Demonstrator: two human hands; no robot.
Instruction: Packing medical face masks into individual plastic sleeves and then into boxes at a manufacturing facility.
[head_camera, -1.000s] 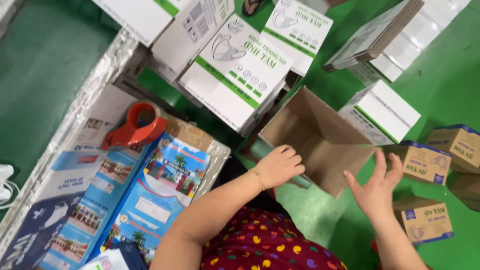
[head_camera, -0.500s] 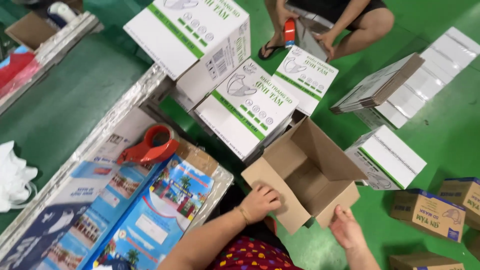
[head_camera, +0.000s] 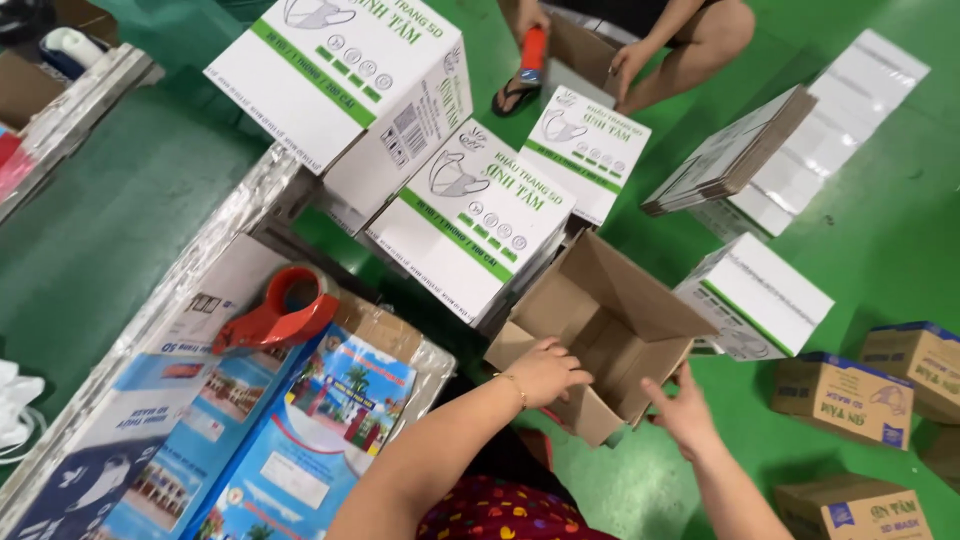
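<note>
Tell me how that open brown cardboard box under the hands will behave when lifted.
The open brown box looks empty, so probably light. Its flaps stand loose and may flop. It sits tilted, left hand and right hand at its edges, so it could tip easily.

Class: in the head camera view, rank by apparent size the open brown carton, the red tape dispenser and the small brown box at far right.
1. Open brown carton.
2. Red tape dispenser and small brown box: alike, unsure.

Both hands now on the opened, upturned cardboard box.
</note>
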